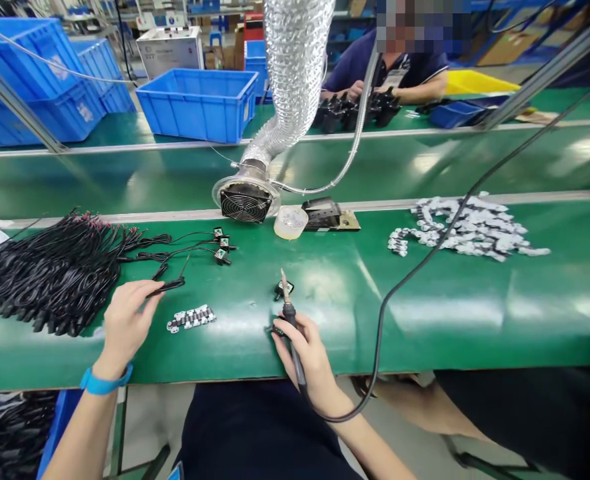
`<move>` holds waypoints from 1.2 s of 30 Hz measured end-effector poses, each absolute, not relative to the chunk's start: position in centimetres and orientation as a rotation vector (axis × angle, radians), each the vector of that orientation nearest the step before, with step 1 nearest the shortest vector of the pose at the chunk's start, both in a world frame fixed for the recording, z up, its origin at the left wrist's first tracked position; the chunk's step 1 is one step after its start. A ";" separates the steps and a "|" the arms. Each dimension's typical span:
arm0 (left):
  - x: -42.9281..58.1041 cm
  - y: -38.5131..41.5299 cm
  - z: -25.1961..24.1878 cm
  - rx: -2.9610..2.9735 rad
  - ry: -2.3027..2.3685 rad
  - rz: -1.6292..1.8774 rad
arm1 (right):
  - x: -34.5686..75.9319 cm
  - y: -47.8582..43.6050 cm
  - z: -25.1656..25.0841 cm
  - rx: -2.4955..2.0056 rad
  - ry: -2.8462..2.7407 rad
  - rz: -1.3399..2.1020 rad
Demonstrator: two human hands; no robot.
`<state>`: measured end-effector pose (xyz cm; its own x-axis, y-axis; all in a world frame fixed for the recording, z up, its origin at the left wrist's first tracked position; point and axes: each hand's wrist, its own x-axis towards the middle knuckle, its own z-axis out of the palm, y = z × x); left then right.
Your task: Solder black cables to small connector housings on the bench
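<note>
My left hand (131,319) pinches a folded black cable (171,285) near a big heap of similar cables (49,273). A soldering iron (295,347) lies in my right hand (309,353), its tip pointing away from me. The same hand's fingers also hold a small black part (277,329), mostly hidden. Just beyond, behind the iron's tip, a small black component (283,289) rests on the green bench. Between my hands lies a strip of white and dark parts (191,319). Farther up are several small black pieces (221,256) with cables attached.
A fume hose with a fan (246,203) hangs over the bench beside a round translucent tub (291,223) and an iron holder (325,215). White strips (475,227) are piled at right. The iron's cord (415,267) crosses the right side. Across the bench, a person (389,73) sits.
</note>
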<state>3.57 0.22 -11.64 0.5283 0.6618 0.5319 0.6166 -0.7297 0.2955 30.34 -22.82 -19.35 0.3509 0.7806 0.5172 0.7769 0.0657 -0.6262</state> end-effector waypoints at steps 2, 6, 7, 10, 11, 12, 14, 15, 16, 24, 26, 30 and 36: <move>3.6 1.4 -12.1 2.703 1.081 0.792 | 30.4 -22.8 -19.2 -1.660 -1.419 0.010; 2.8 3.3 -11.3 2.820 1.045 0.402 | 30.6 -22.6 -19.0 -1.684 -1.407 -0.014; 2.9 3.4 -10.8 2.823 1.040 0.373 | 30.6 -22.5 -18.9 -1.700 -1.400 -0.027; 5.2 3.2 -9.0 2.732 1.016 0.528 | 30.5 -22.2 -18.9 -1.724 -1.372 -0.052; 6.6 3.2 -8.6 2.698 1.020 0.609 | 30.5 -22.0 -18.9 -1.721 -1.366 -0.050; 8.3 3.3 -8.3 2.680 1.036 0.668 | 30.4 -21.9 -18.9 -1.715 -1.364 -0.042; 12.0 4.1 -8.1 2.684 1.112 0.705 | 30.3 -21.7 -18.9 -1.697 -1.366 -0.016; 13.8 4.7 -8.2 2.694 1.152 0.669 | 30.3 -21.6 -18.9 -1.688 -1.366 0.002; 15.5 5.5 -8.4 2.693 1.193 0.615 | 30.3 -21.6 -18.9 -1.679 -1.363 0.022; 19.8 8.0 -9.2 2.318 1.249 0.545 | 30.2 -22.7 -19.8 -1.659 -1.374 0.010; 19.0 7.1 -9.0 2.247 1.220 0.657 | 30.2 -22.8 -20.0 -1.678 -1.357 -0.008; 17.4 3.7 -8.8 2.042 1.132 0.771 | 30.1 -22.6 -19.8 -1.686 -1.330 -0.029; 17.3 -2.3 -10.0 1.678 0.798 0.759 | 30.0 -21.6 -19.0 -1.621 -1.372 -0.020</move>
